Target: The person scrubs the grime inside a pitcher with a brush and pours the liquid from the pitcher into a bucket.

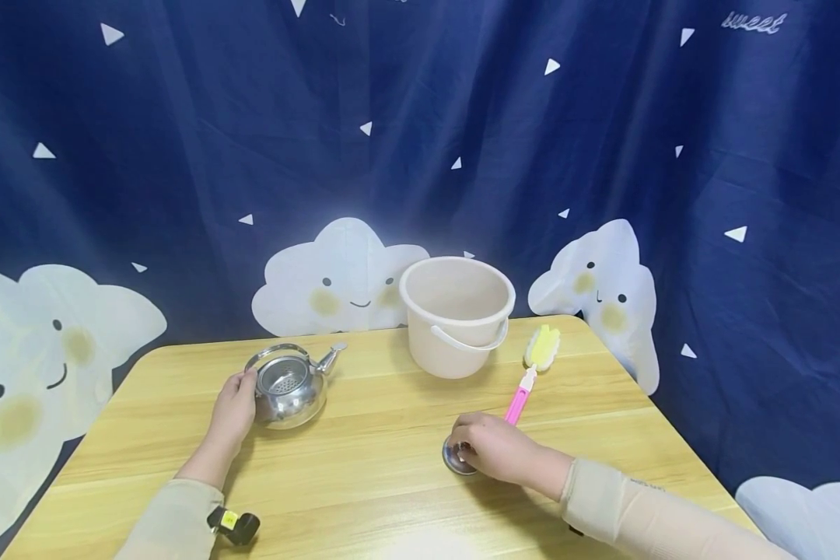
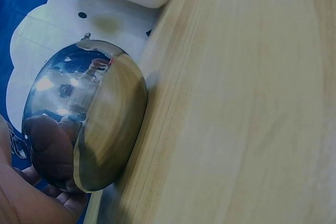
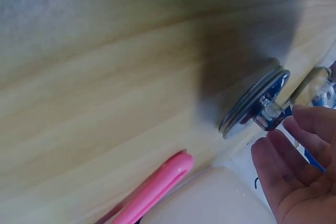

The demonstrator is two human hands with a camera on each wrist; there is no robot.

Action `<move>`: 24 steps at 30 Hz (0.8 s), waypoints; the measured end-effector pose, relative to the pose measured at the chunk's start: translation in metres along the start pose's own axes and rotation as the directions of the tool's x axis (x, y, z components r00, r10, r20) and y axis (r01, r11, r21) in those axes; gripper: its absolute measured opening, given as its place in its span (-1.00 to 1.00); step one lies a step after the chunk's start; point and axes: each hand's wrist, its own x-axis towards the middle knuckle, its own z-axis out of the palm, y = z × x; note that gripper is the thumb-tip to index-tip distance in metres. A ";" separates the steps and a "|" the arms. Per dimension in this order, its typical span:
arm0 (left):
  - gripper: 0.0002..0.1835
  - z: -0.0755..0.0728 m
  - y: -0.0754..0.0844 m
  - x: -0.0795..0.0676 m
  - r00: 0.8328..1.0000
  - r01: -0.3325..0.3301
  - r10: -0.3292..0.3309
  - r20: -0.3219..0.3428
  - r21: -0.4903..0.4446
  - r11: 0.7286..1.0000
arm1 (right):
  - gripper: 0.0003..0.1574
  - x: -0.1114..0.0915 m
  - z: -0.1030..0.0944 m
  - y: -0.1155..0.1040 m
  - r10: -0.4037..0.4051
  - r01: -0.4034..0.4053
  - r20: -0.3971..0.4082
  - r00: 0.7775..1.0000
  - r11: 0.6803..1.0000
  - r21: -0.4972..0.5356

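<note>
On the table's left side sits a shiny steel teapot, its top uncovered and a perforated strainer visible inside. My left hand grips it on the side away from the spout, by the base of the handle. In the left wrist view, bent fingers lie against the teapot's mirrored body. A round steel lid lies knob up on the table. My right hand is over it, and in the right wrist view its loosely bent, spread fingers are right at the knob, without a clear pinch.
A cream bucket with its handle lowered stands near the back edge. Right of it lies a brush with a pink handle and yellow-white sponge head, its handle end close behind my right hand. A blue curtain hangs behind the wooden table.
</note>
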 end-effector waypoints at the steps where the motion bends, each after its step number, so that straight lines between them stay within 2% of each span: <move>1: -0.17 0.000 0.001 0.000 1.000 -0.001 0.001 0.001 0.000 1.000 | -0.80 0.000 -0.001 0.000 -0.004 0.004 -0.003 1.000 1.000 0.005; 9: -0.17 0.000 0.002 -0.001 1.000 -0.006 0.006 -0.003 0.007 1.000 | -0.85 0.004 -0.010 0.000 -0.060 0.059 -0.022 0.998 0.997 -0.046; 12: -0.18 0.000 0.002 -0.001 1.000 -0.009 0.009 -0.002 0.009 1.000 | -0.86 0.005 -0.013 -0.001 -0.055 0.053 -0.026 0.998 0.997 -0.063; 18: -0.18 0.000 0.002 -0.002 1.000 -0.013 0.013 0.001 0.008 1.000 | -0.76 0.007 -0.019 -0.002 -0.015 0.013 -0.033 0.999 0.998 -0.064; 24: -0.18 0.000 0.002 -0.001 1.000 -0.010 0.010 0.002 0.007 1.000 | -0.80 0.011 -0.024 -0.002 -0.052 0.047 -0.070 0.996 0.996 -0.070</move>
